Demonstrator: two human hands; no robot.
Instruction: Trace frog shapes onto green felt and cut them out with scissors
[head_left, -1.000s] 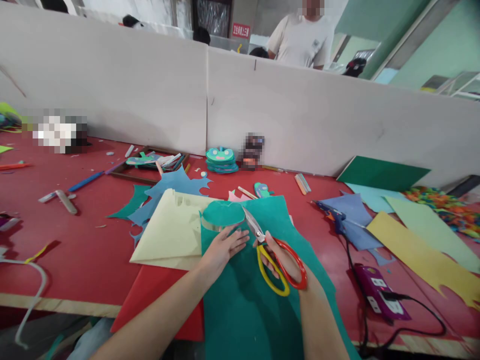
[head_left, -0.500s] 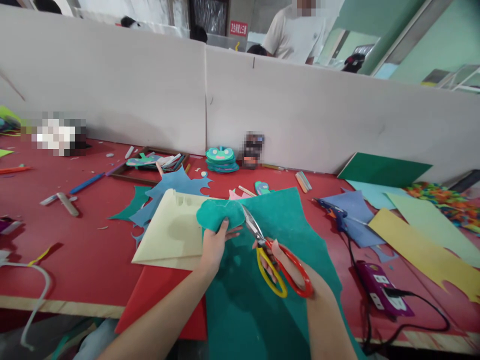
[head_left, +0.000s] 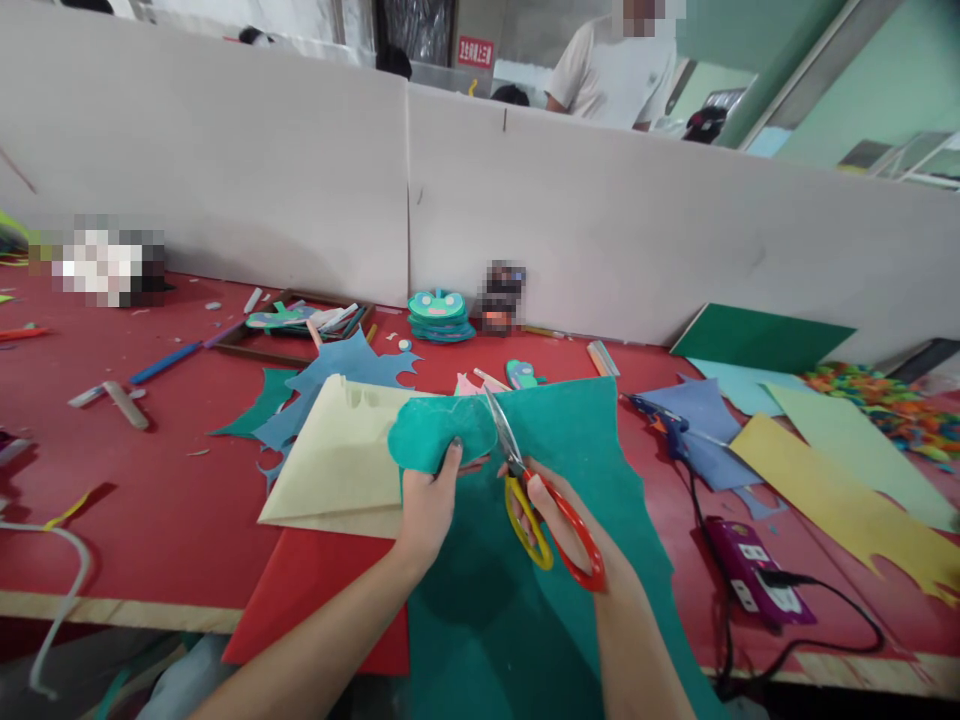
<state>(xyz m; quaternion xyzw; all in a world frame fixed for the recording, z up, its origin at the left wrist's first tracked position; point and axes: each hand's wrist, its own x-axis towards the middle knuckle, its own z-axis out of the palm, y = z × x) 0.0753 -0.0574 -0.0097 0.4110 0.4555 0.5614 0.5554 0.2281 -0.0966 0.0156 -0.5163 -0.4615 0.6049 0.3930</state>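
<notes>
Right grip: the right hand is closed through the loops of the scissors, one loop yellow, one red, with fingers threaded through both.
Scissors: blades point up and away from the person, slightly parted, with their tips at the right edge of the teal cut-out.
Left grip: the left hand pinches the lower edge of the teal cut-out, thumb on top, and holds it lifted off the sheet below.
Teal cut-out: a rounded, lobed shape; whether it is wholly free of the sheet where the blades meet it cannot be told.
Teal felt sheet: lies on the table beneath both hands and runs over the near edge towards the person.
Just left: a pale yellow sheet lying over a red sheet, with blue offcuts behind.
Right side: a glue gun on a blue-grey sheet, its black cord leading to a purple power strip; a yellow strip further right.
Far edge: a stack of frog-face pieces against the white partition.
Beyond: a person in a pale shirt behind the partition.
</notes>
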